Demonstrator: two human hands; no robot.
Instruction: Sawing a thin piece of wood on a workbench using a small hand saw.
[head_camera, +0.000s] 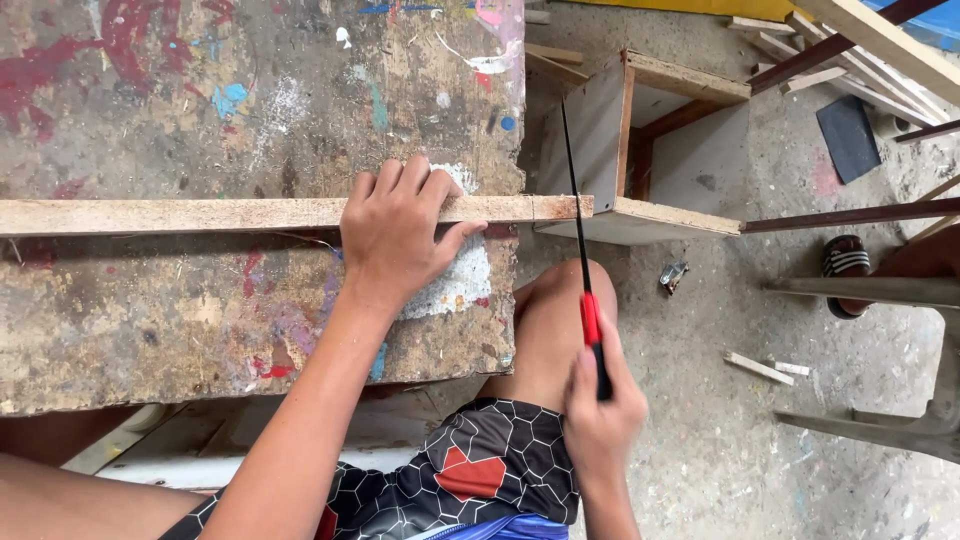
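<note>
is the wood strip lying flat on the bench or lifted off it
Flat: the wood strip lies along the paint-stained bench, pressed down by the left hand, its end overhanging the edge.

The left hand (400, 235) sits near the middle of the frame, palm down, fingers spread forward and thumb hooked to the right, pressing flat. Its bare forearm runs down to the lower left. The right hand (600, 410) is at lower centre-right, curled into a closed grip, knuckles upward, wrist coming up from the bottom edge.
</note>
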